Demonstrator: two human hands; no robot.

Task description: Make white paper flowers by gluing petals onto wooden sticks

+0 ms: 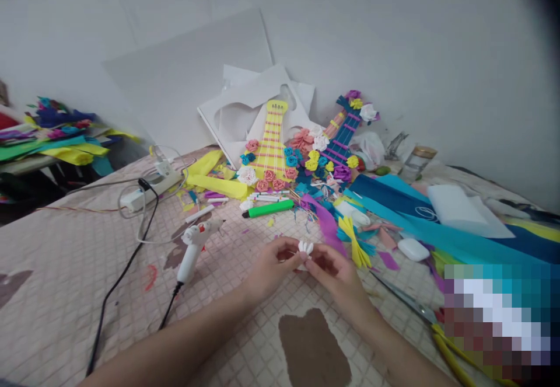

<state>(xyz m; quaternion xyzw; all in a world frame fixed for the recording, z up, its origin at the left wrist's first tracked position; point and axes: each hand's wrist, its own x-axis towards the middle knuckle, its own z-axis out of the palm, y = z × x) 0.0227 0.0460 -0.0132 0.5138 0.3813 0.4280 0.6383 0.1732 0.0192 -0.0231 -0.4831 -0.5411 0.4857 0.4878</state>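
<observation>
Between my fingertips is a small piece of white pleated crepe paper [305, 248], held low over the table in the head view. My left hand [276, 262] pinches it from the left with thumb and fingers. From the other side my right hand [336, 270] grips the same piece, its thumb near the lower edge. The palms and the lower part of the paper are partly hidden. Just beyond my hands lie a green marker [269, 209], a yellow pleated paper bow [353, 241] and a purple paper strip [326, 223].
A white glue gun [192, 250] rests at the left, its black cord trailing nearby. Yellow-handled scissors [413, 305] lie at right. Flower-trimmed yellow [273, 147] and blue [343, 139] paper guitars lean at the back. A power strip [151, 191] sits back left; blue crepe sheets [394, 206] cover the right.
</observation>
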